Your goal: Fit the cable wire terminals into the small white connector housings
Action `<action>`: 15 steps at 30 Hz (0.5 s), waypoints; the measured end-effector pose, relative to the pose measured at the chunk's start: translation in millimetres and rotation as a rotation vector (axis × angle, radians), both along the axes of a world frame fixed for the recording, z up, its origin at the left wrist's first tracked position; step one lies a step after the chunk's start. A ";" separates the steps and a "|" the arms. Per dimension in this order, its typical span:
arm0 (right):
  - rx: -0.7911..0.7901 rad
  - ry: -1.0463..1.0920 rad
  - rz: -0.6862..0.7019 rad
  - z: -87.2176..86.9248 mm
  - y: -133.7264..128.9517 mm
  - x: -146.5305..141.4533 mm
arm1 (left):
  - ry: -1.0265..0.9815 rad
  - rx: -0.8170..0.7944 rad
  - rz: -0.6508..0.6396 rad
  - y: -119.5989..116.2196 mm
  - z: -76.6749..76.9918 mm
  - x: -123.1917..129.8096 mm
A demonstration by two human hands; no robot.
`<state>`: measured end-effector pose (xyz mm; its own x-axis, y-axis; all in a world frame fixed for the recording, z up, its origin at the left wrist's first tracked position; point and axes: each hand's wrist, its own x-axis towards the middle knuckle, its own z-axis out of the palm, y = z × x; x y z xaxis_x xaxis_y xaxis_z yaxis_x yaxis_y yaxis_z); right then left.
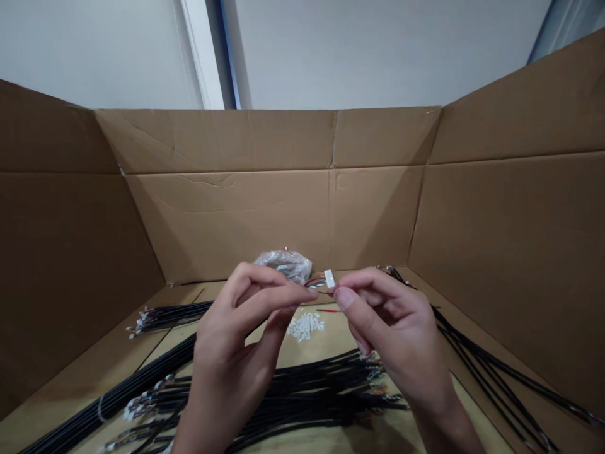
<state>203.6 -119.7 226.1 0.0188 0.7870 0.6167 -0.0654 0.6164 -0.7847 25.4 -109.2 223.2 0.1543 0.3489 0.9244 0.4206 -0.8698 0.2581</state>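
Between the thumb and index finger of my right hand (392, 321) is the lower end of a small white connector housing (329, 278). My left hand (250, 328) is closed in a pinch just left of it. A thin dark wire (324, 291) runs from the left fingertips toward the connector, and whether its end is inside cannot be made out. Several coloured wires (316, 279) show behind the fingers. Below the hands lies a pile of small white connector pieces (306, 325). A red thin tool or wire (328, 310) rests just above the pile.
Black cables with coloured wire ends (321, 391) lie across the front. A tied cable bundle (118, 391) sits at left, another bundle (174, 313) behind it. Loose black cables (491, 359) run along the right. A clear plastic bag (286, 263) stands by the cardboard wall (265, 208).
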 end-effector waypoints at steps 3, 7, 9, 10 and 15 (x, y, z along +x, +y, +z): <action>-0.023 0.003 0.011 -1.8 -0.2 -1.3 | 0.023 0.033 0.009 0.2 1.5 1.3; -0.045 0.004 0.050 -5.4 -1.6 -1.0 | 0.049 0.088 0.066 0.2 2.2 6.1; -0.050 0.010 0.069 -6.1 -2.4 -0.4 | 0.043 0.106 0.080 -0.1 1.8 8.2; -0.055 0.009 0.079 -5.9 -2.6 0.0 | 0.038 0.112 0.082 -0.4 1.5 8.8; -0.059 -0.022 0.116 -1.8 -1.7 2.3 | 0.025 0.108 0.090 -2.6 0.1 8.0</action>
<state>205.8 -121.5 224.3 -0.0879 0.8181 0.5683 -0.1159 0.5583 -0.8215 33.4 -111.8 223.2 0.1504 0.2608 0.9536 0.5033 -0.8504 0.1533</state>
